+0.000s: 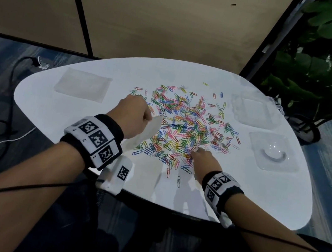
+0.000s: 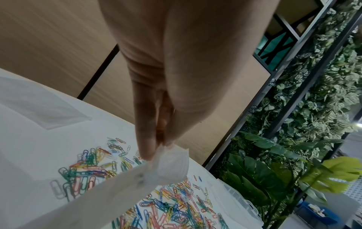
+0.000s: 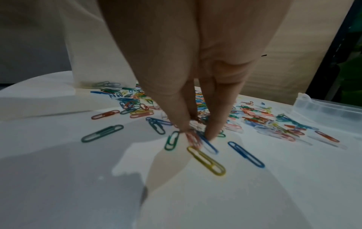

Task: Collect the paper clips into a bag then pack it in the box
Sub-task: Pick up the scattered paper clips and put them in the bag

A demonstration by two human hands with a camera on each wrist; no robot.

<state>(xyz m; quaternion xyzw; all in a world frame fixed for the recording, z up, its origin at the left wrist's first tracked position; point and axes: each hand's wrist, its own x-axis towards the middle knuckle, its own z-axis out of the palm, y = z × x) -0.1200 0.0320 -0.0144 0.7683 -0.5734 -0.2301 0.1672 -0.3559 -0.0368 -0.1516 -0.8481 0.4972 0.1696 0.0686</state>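
A wide scatter of coloured paper clips (image 1: 187, 125) covers the middle of the white table (image 1: 71, 132). My left hand (image 1: 138, 116) is raised at the pile's left edge and pinches the top edge of a small clear bag (image 1: 147, 132), which hangs down toward the table. The left wrist view shows thumb and fingers closed on the bag (image 2: 170, 167). My right hand (image 1: 199, 155) reaches down at the pile's near edge. Its thumb and fingertips (image 3: 182, 124) close together on a few paper clips (image 3: 192, 139) against the table.
A clear plastic box (image 1: 253, 112) sits at the far right, with a clear lid or tray (image 1: 272, 152) nearer. Spare clear bags (image 1: 82, 86) lie flat at the far left. A leafy plant (image 1: 324, 64) stands beyond the right edge. Cables run over the floor on the left.
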